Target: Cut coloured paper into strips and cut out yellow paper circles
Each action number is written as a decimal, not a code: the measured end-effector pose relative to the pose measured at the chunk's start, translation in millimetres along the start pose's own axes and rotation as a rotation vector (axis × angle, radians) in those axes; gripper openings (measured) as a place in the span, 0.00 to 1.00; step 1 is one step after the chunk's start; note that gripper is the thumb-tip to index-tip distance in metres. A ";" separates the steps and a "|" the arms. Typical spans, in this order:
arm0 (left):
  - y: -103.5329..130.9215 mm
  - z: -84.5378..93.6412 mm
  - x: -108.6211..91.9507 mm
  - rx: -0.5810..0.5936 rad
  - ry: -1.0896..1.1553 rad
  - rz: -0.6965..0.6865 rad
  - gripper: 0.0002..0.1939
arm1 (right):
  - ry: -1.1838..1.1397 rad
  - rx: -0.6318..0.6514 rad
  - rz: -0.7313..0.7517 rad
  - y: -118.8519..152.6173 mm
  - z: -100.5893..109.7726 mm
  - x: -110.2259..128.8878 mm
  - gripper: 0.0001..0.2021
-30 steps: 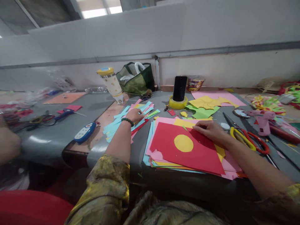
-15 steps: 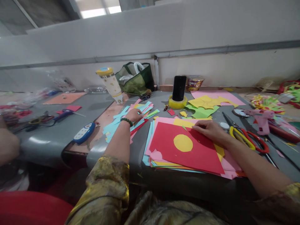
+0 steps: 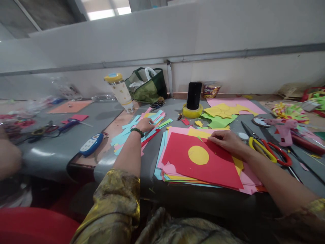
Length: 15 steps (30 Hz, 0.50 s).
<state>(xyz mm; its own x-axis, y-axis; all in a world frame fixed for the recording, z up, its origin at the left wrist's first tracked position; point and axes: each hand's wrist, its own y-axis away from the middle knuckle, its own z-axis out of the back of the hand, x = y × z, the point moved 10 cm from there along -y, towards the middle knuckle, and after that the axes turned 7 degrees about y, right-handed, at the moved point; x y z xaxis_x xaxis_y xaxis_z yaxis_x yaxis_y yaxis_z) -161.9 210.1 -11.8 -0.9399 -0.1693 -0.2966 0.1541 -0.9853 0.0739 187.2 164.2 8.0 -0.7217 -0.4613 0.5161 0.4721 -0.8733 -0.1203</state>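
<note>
My left hand (image 3: 144, 125), with a dark green bead bracelet at the wrist, reaches into a loose heap of blue, pink and green paper strips (image 3: 124, 135). Its fingers are bent down among the strips, and what they hold is hidden. A narrow red paper strip (image 3: 154, 135) lies just right of that hand. My right hand (image 3: 227, 142) rests on the upper right part of a red paper sheet (image 3: 177, 159), its fingers loosely bent and laid on it. A yellow paper circle (image 3: 198, 155) sits on the red sheet, above a stack of coloured paper.
Scissors with yellow and red handles (image 3: 269, 152) and a pink glue gun (image 3: 284, 130) lie at right. A phone (image 3: 194, 96) stands in a yellow tape roll (image 3: 192, 111). Behind are a yellow-lidded tumbler (image 3: 120, 93) and a green bag (image 3: 152, 84). Another person's arm (image 3: 8, 159) shows at left.
My left hand has shifted very slightly among the strips, and a few blue strips beside it have moved a little. My right hand and the red sheet look unmoved.
</note>
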 end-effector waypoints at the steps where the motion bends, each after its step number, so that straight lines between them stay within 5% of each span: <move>1: 0.1 -0.1 0.0 0.001 -0.001 0.003 0.13 | -0.004 0.000 0.000 0.1 -0.3 -0.3 0.21; 10: 6.5 0.8 -4.3 0.052 0.010 0.018 0.15 | -0.031 0.020 -0.044 -1.5 -6.6 -1.4 0.22; 15: 5.1 0.4 -3.8 0.057 0.013 0.010 0.15 | 0.169 0.183 -0.127 -9.3 -9.4 4.0 0.16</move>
<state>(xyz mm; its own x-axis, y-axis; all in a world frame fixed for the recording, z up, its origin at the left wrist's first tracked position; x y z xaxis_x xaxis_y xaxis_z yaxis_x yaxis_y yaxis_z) -157.7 205.7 -9.9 -0.9343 -0.1801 -0.3075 0.1459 -0.9806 0.1309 175.2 168.9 3.2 -0.8476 -0.3832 0.3670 0.4454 -0.8898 0.0996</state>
